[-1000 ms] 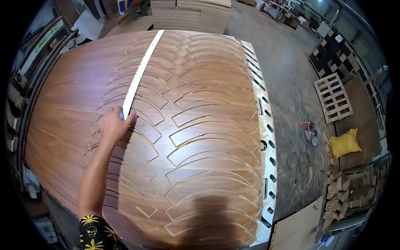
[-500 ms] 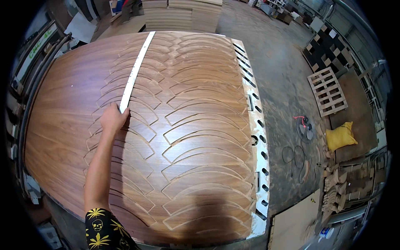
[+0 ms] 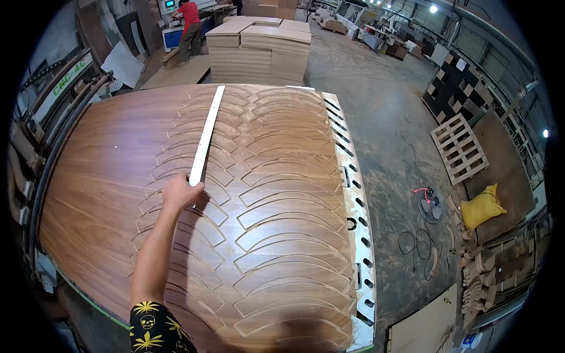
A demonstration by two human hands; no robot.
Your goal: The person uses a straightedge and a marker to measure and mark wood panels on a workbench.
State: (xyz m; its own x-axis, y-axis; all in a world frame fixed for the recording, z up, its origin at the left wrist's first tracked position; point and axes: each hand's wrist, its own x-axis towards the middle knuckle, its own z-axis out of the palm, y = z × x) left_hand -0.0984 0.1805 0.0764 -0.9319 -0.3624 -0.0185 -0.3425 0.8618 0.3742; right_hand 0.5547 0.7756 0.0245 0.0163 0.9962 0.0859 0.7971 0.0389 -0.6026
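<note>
My left hand (image 3: 182, 191) is closed round the near end of a long, narrow white strip (image 3: 207, 139). A short bit of the strip shows below my fingers. From my hand the strip runs away to the far edge of a large brown wood-grain panel (image 3: 100, 182), across the left column of curved pieces (image 3: 212, 265) cut into it. A second column of cut arcs (image 3: 288, 235) lies to the right. Fine sawdust shows around the far cuts. My right hand is out of view.
Along the panel's right side runs a white slotted strip (image 3: 360, 235). Stacked boards (image 3: 259, 59) stand beyond the far edge, with a person in red (image 3: 188, 23) to their left. On the floor at right are a cable (image 3: 416, 244), a pallet (image 3: 460, 148) and a yellow sack (image 3: 482, 207).
The view has tilted up, bringing in more of the stacked boards and the person. My left hand still holds the white strip, which seems slightly farther right on the panel.
</note>
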